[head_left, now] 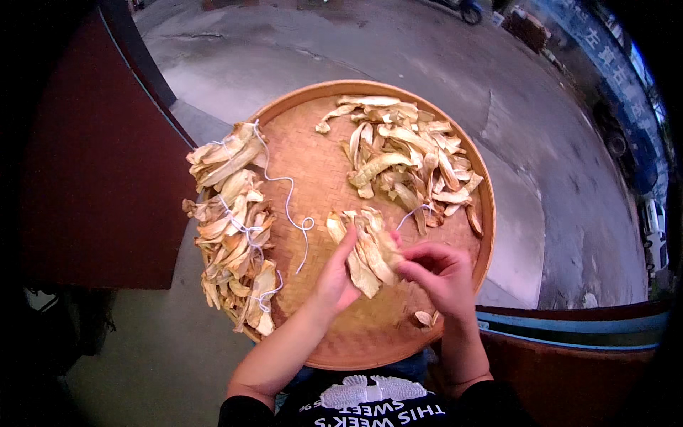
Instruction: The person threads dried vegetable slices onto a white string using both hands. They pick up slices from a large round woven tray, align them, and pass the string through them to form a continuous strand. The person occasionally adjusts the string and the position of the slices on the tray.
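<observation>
My left hand (340, 272) holds a bundle of pale dried slices (367, 248), perhaps dried mushroom or vegetable, with its thumb lying across the front. At the bundle's right side, the fingertips of my right hand (435, 269) pinch the edge of one slice. A white string (413, 213) runs up from behind the bundle toward the loose slices. Both hands are over the round woven bamboo tray (304, 331). How the string passes behind the bundle is hidden.
Loose dried slices (405, 149) are heaped at the tray's upper right. Several string-tied bundles (235, 229) line its left rim, with a white cord (291, 197) trailing inward. Small pieces (424, 318) lie near my right wrist. A dark red panel (106, 176) stands left; concrete ground (427, 58) lies beyond.
</observation>
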Demonstrator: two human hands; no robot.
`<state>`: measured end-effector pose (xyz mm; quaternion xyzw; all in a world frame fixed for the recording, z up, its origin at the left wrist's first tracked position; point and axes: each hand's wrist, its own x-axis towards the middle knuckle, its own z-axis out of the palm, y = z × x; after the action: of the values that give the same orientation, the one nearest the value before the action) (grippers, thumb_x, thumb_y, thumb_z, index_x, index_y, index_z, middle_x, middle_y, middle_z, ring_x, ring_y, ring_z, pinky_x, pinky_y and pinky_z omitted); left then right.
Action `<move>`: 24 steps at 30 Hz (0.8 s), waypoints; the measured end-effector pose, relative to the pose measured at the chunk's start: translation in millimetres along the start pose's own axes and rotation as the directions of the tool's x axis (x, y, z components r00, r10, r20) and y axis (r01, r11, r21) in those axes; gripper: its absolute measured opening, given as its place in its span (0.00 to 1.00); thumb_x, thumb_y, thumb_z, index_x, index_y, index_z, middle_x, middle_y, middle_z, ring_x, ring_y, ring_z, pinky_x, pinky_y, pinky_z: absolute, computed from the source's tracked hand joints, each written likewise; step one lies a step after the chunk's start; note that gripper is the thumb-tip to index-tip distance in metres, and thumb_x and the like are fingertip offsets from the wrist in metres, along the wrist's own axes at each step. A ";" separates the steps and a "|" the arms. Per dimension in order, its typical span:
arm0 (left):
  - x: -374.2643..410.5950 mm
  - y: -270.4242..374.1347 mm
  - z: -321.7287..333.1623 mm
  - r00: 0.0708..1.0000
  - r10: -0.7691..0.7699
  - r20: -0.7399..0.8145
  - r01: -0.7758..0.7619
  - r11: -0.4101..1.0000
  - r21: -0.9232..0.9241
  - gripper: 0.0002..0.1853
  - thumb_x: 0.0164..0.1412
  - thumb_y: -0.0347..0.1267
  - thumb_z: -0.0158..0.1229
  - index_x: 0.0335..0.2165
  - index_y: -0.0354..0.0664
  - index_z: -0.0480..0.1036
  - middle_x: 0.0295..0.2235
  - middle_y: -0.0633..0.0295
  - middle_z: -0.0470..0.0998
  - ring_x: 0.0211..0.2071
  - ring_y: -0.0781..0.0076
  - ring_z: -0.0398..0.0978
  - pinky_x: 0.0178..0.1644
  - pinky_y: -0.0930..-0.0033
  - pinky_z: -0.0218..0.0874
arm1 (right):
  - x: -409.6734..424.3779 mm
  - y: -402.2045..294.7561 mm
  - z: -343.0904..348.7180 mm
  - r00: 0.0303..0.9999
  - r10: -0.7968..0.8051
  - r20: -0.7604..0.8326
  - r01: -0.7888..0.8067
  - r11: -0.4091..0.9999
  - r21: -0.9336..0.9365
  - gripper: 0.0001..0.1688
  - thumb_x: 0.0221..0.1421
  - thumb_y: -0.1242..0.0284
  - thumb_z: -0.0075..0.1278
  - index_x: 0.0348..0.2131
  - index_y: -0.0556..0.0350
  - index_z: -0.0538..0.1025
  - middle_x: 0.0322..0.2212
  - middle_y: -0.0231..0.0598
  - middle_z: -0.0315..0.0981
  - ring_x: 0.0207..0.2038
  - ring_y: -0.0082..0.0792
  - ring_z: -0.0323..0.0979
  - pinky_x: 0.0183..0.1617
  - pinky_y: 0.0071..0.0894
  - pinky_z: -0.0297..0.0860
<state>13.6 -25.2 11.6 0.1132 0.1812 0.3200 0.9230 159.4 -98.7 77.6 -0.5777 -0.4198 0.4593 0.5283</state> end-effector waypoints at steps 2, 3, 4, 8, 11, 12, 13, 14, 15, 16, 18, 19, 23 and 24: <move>-0.8 2.1 3.4 0.996 0.050 0.073 -0.050 0.999 0.001 0.37 0.65 0.56 0.30 0.56 0.35 0.57 0.52 0.47 0.67 0.53 0.56 0.67 0.59 0.55 0.56 | 3.5 7.7 12.6 0.999 -0.044 0.000 0.044 0.999 -0.012 0.05 0.48 0.81 0.58 0.30 0.65 0.78 0.26 0.31 0.75 0.27 0.16 0.70 0.31 0.15 0.66; -3.3 3.0 3.3 0.991 0.079 0.103 -0.079 0.997 -0.001 0.38 0.65 0.57 0.30 0.55 0.35 0.58 0.51 0.49 0.68 0.52 0.58 0.67 0.59 0.56 0.56 | 4.6 8.4 18.2 1.000 -0.020 0.013 0.020 1.000 -0.017 0.04 0.48 0.81 0.58 0.29 0.65 0.78 0.26 0.31 0.74 0.26 0.16 0.68 0.29 0.14 0.65; -4.4 3.6 4.6 0.990 0.087 0.111 -0.086 0.996 -0.009 0.40 0.64 0.59 0.26 0.56 0.36 0.56 0.52 0.48 0.67 0.53 0.57 0.67 0.59 0.56 0.56 | 5.4 7.9 22.9 0.999 -0.034 0.002 0.034 0.996 -0.085 0.05 0.48 0.81 0.59 0.28 0.65 0.78 0.26 0.30 0.74 0.25 0.15 0.67 0.29 0.13 0.63; -7.2 3.4 4.1 0.983 0.126 0.134 -0.128 0.992 0.001 0.33 0.66 0.51 0.36 0.54 0.32 0.59 0.52 0.48 0.67 0.53 0.59 0.67 0.59 0.58 0.56 | 10.2 19.9 33.2 0.993 -0.105 -0.049 0.091 0.971 -0.220 0.06 0.49 0.78 0.58 0.29 0.65 0.78 0.23 0.29 0.73 0.22 0.14 0.66 0.25 0.14 0.62; -6.5 -2.4 -4.5 0.998 0.062 0.007 -0.062 0.989 0.137 0.26 0.65 0.40 0.44 0.53 0.28 0.61 0.52 0.49 0.68 0.52 0.62 0.68 0.58 0.61 0.58 | 13.7 24.1 36.5 0.990 -0.119 -0.075 0.094 0.954 -0.286 0.05 0.50 0.78 0.57 0.30 0.64 0.78 0.23 0.30 0.73 0.22 0.14 0.66 0.25 0.15 0.62; -5.1 -0.8 -1.4 0.998 0.046 -0.030 -0.042 0.988 0.146 0.24 0.65 0.36 0.46 0.52 0.27 0.61 0.51 0.49 0.68 0.52 0.63 0.68 0.57 0.62 0.59 | 14.2 22.8 35.1 0.989 -0.122 -0.088 0.088 0.943 -0.321 0.05 0.51 0.79 0.56 0.30 0.64 0.78 0.24 0.30 0.73 0.22 0.14 0.66 0.25 0.15 0.61; -3.4 -0.1 0.2 0.997 0.030 -0.067 -0.020 0.988 0.156 0.22 0.64 0.32 0.48 0.52 0.27 0.62 0.51 0.50 0.69 0.51 0.65 0.68 0.57 0.63 0.60 | 15.4 28.6 32.4 0.985 -0.163 -0.056 0.139 0.942 -0.305 0.05 0.51 0.79 0.56 0.30 0.64 0.78 0.25 0.30 0.73 0.23 0.15 0.66 0.26 0.15 0.62; -3.1 -3.4 -1.8 0.987 0.079 -0.142 -0.057 0.986 0.155 0.21 0.63 0.28 0.47 0.52 0.27 0.61 0.50 0.50 0.70 0.50 0.67 0.69 0.56 0.66 0.61 | 18.2 39.6 28.5 0.978 -0.205 -0.026 0.189 0.939 -0.286 0.05 0.51 0.79 0.55 0.31 0.63 0.78 0.25 0.31 0.73 0.24 0.15 0.66 0.26 0.15 0.62; -3.4 -1.3 -2.5 0.990 0.096 -0.105 -0.079 0.985 0.154 0.21 0.63 0.28 0.47 0.52 0.27 0.61 0.50 0.50 0.70 0.51 0.66 0.69 0.56 0.64 0.61 | 20.2 40.4 28.4 0.968 -0.249 0.007 0.242 0.933 -0.266 0.05 0.51 0.79 0.55 0.31 0.63 0.78 0.26 0.31 0.73 0.25 0.15 0.67 0.26 0.15 0.62; -4.3 1.6 -2.7 0.991 0.113 -0.067 -0.102 0.983 0.151 0.21 0.63 0.27 0.47 0.53 0.27 0.61 0.50 0.49 0.70 0.51 0.65 0.69 0.56 0.63 0.61 | 18.8 33.4 25.9 0.961 -0.276 -0.029 0.267 0.948 -0.174 0.05 0.51 0.80 0.54 0.32 0.62 0.78 0.28 0.33 0.73 0.27 0.16 0.67 0.27 0.16 0.62; -3.1 1.9 -3.0 0.986 0.163 -0.038 -0.161 0.985 0.063 0.21 0.63 0.26 0.46 0.53 0.27 0.60 0.50 0.46 0.69 0.53 0.57 0.67 0.57 0.56 0.60 | 24.1 25.2 -0.3 0.946 -0.273 -0.177 0.210 0.928 -0.307 0.05 0.50 0.81 0.54 0.32 0.61 0.78 0.27 0.33 0.73 0.27 0.19 0.68 0.28 0.17 0.63; -3.1 3.7 -2.1 0.985 0.167 -0.043 -0.163 0.984 0.074 0.21 0.63 0.26 0.46 0.53 0.27 0.60 0.51 0.46 0.68 0.53 0.56 0.67 0.57 0.55 0.60 | 29.0 25.7 -13.7 0.900 -0.342 -0.270 0.219 0.890 -0.399 0.06 0.49 0.81 0.54 0.31 0.61 0.77 0.27 0.33 0.73 0.26 0.21 0.69 0.28 0.19 0.64; -3.7 7.1 -0.4 0.983 0.179 -0.043 -0.174 0.980 0.095 0.22 0.63 0.25 0.46 0.54 0.28 0.58 0.51 0.44 0.68 0.54 0.52 0.66 0.57 0.51 0.60 | 42.4 39.2 -64.3 0.893 -0.372 -0.253 0.052 0.644 -0.763 0.09 0.45 0.79 0.56 0.32 0.56 0.78 0.26 0.38 0.72 0.27 0.36 0.72 0.32 0.32 0.68; -5.4 6.5 1.0 0.983 0.179 -0.042 -0.174 0.979 0.104 0.22 0.62 0.25 0.46 0.54 0.28 0.57 0.51 0.44 0.68 0.54 0.52 0.66 0.57 0.50 0.60 | 44.1 43.1 -66.8 0.902 -0.377 -0.211 0.060 0.594 -0.803 0.09 0.45 0.79 0.57 0.32 0.55 0.78 0.26 0.38 0.72 0.27 0.38 0.72 0.33 0.33 0.68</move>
<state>6.5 -23.7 16.1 0.1664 0.2097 0.3942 0.8792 234.4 -74.8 32.1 -0.7650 -0.5414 0.0480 0.3454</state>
